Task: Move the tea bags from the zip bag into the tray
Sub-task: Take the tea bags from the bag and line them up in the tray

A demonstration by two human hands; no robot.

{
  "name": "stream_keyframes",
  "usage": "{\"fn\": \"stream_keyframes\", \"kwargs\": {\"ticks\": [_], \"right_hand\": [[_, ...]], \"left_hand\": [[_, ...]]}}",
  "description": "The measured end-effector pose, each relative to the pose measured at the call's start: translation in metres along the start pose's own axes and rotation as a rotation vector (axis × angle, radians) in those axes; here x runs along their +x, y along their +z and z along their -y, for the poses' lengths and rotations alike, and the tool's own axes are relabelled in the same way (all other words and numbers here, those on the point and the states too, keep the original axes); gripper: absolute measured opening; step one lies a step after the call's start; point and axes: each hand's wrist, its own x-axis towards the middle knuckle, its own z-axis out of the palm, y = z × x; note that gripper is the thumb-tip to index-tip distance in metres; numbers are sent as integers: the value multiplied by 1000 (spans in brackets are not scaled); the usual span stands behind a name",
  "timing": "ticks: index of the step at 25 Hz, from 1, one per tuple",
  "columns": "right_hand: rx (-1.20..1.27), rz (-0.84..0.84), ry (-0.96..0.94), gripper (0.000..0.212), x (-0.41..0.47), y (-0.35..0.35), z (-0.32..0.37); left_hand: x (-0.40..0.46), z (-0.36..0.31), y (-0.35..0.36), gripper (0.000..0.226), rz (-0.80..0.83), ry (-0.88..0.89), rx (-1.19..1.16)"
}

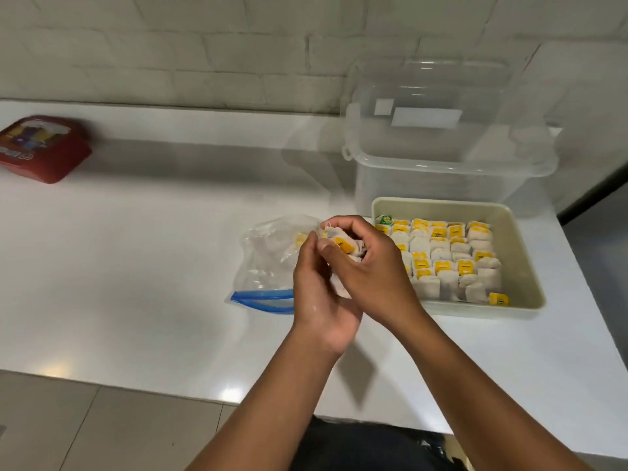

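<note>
A clear zip bag with a blue zip strip lies on the white counter, with a few tea bags still showing inside it. Both hands meet just right of the bag. My right hand grips a small bunch of white tea bags with yellow tags. My left hand sits under and beside that bunch, its fingers curled against the tea bags. The beige tray stands to the right, holding several rows of tea bags.
A clear plastic tub with its lid leaning behind it stands just beyond the tray. A red box lies at the far left by the wall. The counter's front edge runs below my forearms.
</note>
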Motion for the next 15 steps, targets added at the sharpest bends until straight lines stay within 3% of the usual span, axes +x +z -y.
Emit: {"fn": "stream_keyframes", "kwargs": {"ticks": [2, 5, 8, 12, 15], "right_hand": [[-195, -67, -98, 21, -1, -19, -7], [-426, -128, -175, 29, 4, -55, -18], [-436, -145, -217, 35, 4, -92, -22], [-332, -262, -195, 22, 4, -133, -24], [-451, -139, -226, 25, 6, -159, -27]], "left_hand": [[10, 9, 7, 34, 47, -107, -78], [29, 26, 15, 29, 48, -142, 38], [40, 41, 29, 32, 100, -194, 77], [53, 54, 40, 25, 91, -185, 87], [62, 63, 45, 28, 87, -204, 151]]}}
